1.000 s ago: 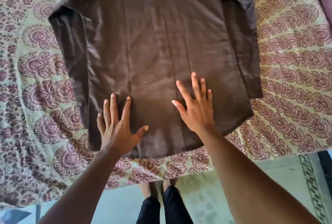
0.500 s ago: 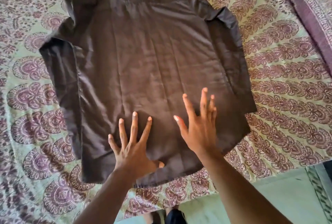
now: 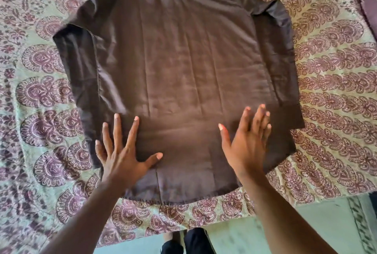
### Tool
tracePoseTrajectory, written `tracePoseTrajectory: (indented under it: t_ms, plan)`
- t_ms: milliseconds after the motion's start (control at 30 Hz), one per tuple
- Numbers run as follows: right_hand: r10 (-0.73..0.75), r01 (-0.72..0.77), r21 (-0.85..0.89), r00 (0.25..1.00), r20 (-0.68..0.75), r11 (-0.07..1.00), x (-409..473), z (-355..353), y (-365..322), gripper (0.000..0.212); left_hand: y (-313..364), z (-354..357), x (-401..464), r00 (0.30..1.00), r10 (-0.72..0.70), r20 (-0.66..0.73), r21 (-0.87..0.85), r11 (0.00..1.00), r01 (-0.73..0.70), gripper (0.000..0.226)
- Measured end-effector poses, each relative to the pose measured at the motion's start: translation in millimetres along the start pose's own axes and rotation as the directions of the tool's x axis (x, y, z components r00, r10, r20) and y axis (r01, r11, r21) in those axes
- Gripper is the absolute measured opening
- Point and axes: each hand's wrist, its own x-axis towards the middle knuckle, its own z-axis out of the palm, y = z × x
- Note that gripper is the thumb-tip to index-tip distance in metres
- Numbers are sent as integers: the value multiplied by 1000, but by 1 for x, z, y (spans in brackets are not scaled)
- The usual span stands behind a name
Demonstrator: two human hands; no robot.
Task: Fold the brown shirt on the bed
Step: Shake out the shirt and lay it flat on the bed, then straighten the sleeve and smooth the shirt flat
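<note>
The brown shirt (image 3: 179, 74) lies spread flat on the bed (image 3: 330, 82), back side up, collar end toward the far side and hem toward you near the bed's front edge. Both sleeves are folded in alongside the body panel: one runs down the left edge, the other down the right edge, each lying on the bedspread beside the torso. Vertical crease lines are visible across the central panel. Your left hand (image 3: 122, 158) rests palm down on the lower left part of the shirt, fingers straight and spread apart, thumb extended toward the centre; it grips nothing. Your right hand (image 3: 247, 147) is on the lower right part of the shirt, fingers straight and held close together, thumb out to the side; it too holds nothing. The two hands are well apart, with bare fabric between them. The patterned bedspread shows on all sides of the garment. Floor (image 3: 306, 231) is visible below the bed's edge.
</note>
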Motion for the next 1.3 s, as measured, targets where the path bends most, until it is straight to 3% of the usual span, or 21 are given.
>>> tracePoseTrajectory:
  t_ms: [100,167,233,300,367,433,533,633,733,867,967,1067,1133,1233,1300]
  plan:
    - [-271,267,84,962,41,960,11,11,-75,84,-4,4,-11,1000,10,17,19,1000,-10,122]
    - [-480,470,99,863,155,877,13,20,-101,82,-12,5,-29,999,38,24,35,999,-39,121]
    - [-569,573,47,797,199,818,15,24,-88,79,-19,6,-50,996,53,67,47,997,-56,123]
    - [-501,514,-33,846,183,857,12,18,-49,78,-20,3,-66,993,28,112,57,998,-34,129]
    - [-329,345,-83,930,164,935,3,7,-3,81,-11,-3,-69,991,30,132,54,998,-37,138]
    - [-181,200,-83,965,191,976,-4,-1,29,85,5,-8,-59,983,119,138,34,992,-125,143]
    - [-96,109,-64,979,181,992,1,-5,31,92,39,-9,-30,945,284,160,5,957,-289,127]
    - [-310,318,-32,939,148,948,18,-1,8,82,73,8,-6,919,335,210,26,937,-348,112]
    - [-505,514,-3,843,186,858,27,7,15,69,87,22,-5,935,270,230,81,952,-295,118]
    - [-330,348,-56,921,205,936,11,-5,83,71,101,22,-10,952,199,231,84,971,-224,128]
    - [-291,314,-74,929,229,946,5,-16,113,75,130,19,-5,949,198,246,81,971,-224,136]
    - [-393,397,4,905,162,918,31,-21,98,72,168,27,-1,908,339,245,45,932,-360,136]
    - [-526,525,46,839,141,850,58,-19,93,68,190,42,-6,873,384,301,67,905,-421,136]
    - [-651,660,17,736,187,751,85,-15,116,69,202,53,-22,887,326,326,105,920,-377,138]
    - [-621,634,0,757,200,773,90,-16,135,71,212,51,-24,914,268,304,91,947,-308,134]
